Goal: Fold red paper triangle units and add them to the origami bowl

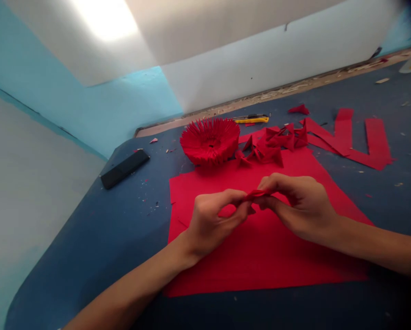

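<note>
A small folded piece of red paper (256,194) is pinched between both hands, above a large red paper sheet (260,261). My left hand (217,220) grips its left end with thumb and fingers pressed together. On the other end, my right hand (298,204) is closed the same way. Fingertips cover much of the fold. Just beyond the hands lies a heap of folded red paper pieces (272,144), many of them pointed. To its left stands a round red bowl-shaped paper model (210,143) with a spiky rim and a hollow middle.
A yellow box cutter (251,120) lies behind the paper model. Bent red paper strips (344,137) spread at the right. A black oblong object (125,169) rests near the left edge of the blue table (123,247). Paper scraps dot the surface, and a wall rises behind.
</note>
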Demonstrator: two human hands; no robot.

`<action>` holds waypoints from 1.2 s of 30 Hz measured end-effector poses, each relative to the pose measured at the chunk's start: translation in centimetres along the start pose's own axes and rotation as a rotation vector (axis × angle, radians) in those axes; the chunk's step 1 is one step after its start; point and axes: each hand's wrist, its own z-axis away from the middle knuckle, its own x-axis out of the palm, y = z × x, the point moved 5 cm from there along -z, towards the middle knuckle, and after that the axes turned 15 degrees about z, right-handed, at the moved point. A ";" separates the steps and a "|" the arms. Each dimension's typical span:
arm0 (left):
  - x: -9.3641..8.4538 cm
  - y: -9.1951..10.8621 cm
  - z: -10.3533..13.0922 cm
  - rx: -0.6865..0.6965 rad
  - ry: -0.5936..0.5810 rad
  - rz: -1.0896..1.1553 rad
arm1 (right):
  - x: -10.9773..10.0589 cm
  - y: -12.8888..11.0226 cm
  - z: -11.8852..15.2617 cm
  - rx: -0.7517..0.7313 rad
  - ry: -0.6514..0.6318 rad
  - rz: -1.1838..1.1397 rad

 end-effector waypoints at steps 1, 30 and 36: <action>0.1 -0.1 0.0 -0.015 -0.011 -0.007 | 0.0 0.1 0.0 0.009 -0.010 0.020; -0.3 -0.9 0.1 -0.123 -0.005 0.205 | -1.0 -1.2 -0.2 -0.221 0.067 0.081; -0.5 -1.8 -0.1 -0.288 0.026 0.332 | -0.6 -0.9 -0.2 -0.175 -0.052 0.123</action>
